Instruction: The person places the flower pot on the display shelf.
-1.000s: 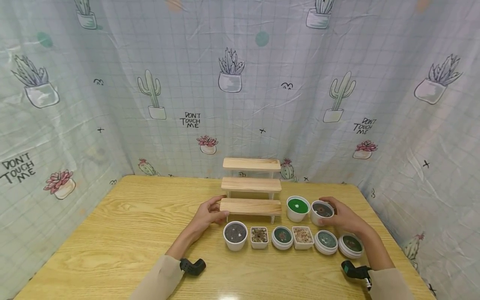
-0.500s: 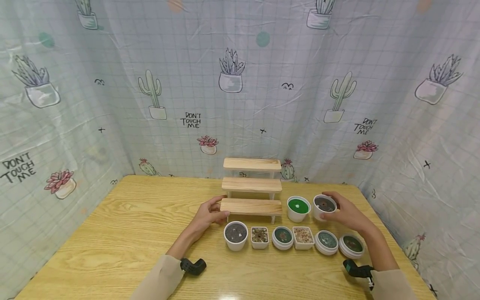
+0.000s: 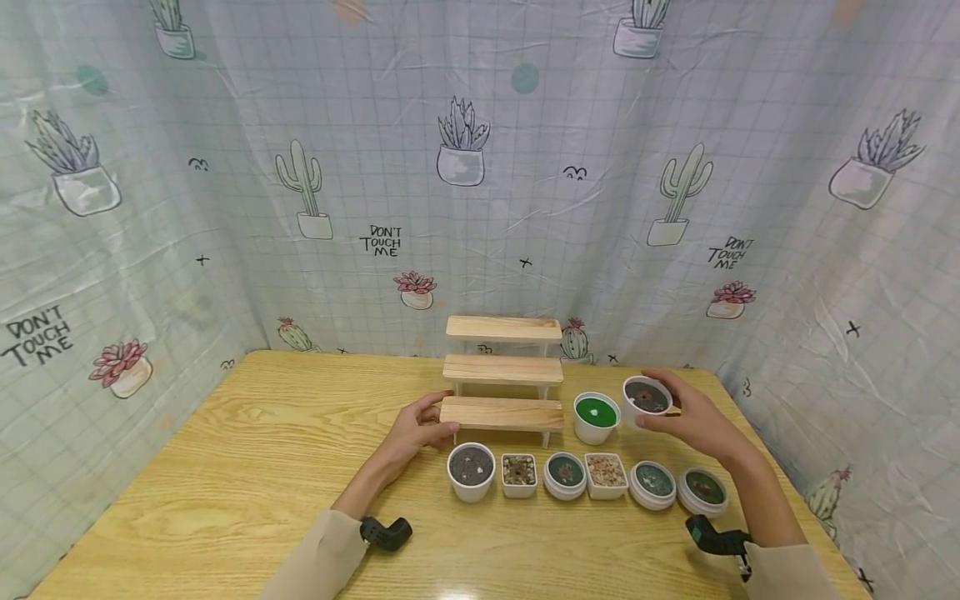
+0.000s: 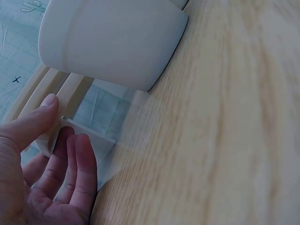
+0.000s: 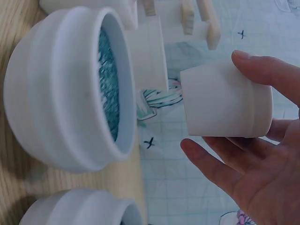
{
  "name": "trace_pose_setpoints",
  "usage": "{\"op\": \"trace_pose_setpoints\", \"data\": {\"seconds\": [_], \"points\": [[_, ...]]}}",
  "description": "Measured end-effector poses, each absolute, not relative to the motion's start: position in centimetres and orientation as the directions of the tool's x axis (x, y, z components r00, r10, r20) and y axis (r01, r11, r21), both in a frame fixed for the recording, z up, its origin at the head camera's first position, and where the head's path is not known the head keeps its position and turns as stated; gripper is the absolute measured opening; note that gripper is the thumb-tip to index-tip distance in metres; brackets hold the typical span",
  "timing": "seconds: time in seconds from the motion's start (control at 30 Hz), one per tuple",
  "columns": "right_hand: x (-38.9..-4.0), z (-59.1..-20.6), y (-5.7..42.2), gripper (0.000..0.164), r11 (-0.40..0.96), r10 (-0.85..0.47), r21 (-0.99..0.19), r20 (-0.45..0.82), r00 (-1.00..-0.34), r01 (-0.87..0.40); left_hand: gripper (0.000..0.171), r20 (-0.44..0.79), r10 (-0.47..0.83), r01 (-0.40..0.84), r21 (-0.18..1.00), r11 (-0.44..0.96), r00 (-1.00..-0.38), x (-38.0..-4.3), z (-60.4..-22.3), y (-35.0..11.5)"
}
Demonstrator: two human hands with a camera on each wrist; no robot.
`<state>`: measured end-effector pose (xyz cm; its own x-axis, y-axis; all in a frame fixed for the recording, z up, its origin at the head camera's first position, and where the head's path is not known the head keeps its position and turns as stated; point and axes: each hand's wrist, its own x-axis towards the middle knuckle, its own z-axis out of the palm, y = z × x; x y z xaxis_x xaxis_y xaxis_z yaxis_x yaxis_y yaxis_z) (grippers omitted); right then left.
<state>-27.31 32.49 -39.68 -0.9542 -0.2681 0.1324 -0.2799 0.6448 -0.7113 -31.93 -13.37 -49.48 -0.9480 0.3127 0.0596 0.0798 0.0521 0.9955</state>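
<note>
At the left end of the lowest step of a three-tier wooden stand (image 3: 501,412), my left hand (image 3: 412,427) grips the board. The left wrist view shows its thumb (image 4: 44,105) on top and fingers curled below. My right hand (image 3: 693,423) holds a round white flower pot (image 3: 647,397) with dark grey filling, thumb on one side and fingers on the other. In the right wrist view this pot (image 5: 225,101) hangs off the table. Left of it stands a white pot with bright green filling (image 3: 596,414).
A front row holds a grey-filled round pot (image 3: 471,467), square pots with pebbles (image 3: 519,473) and pale gravel (image 3: 606,473), and several low round pots (image 3: 652,483). The wooden table (image 3: 315,433) ends at a printed curtain (image 3: 375,192) behind and at both sides.
My right hand has raised the grey-filled pot off the table, moving it up and away from the front row. The left hand and the stand have stayed in place.
</note>
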Motion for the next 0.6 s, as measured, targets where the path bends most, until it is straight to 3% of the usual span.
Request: {"op": "trace_pose_setpoints", "data": {"seconds": [0.6], "points": [[-26.8,-39.1,31.3,0.078,0.621,-0.273,-0.723,0.162,-0.948,-0.303,0.077,0.067,0.318,0.091,0.994,0.059,-0.946,-31.9,-49.5,-13.4]]}}
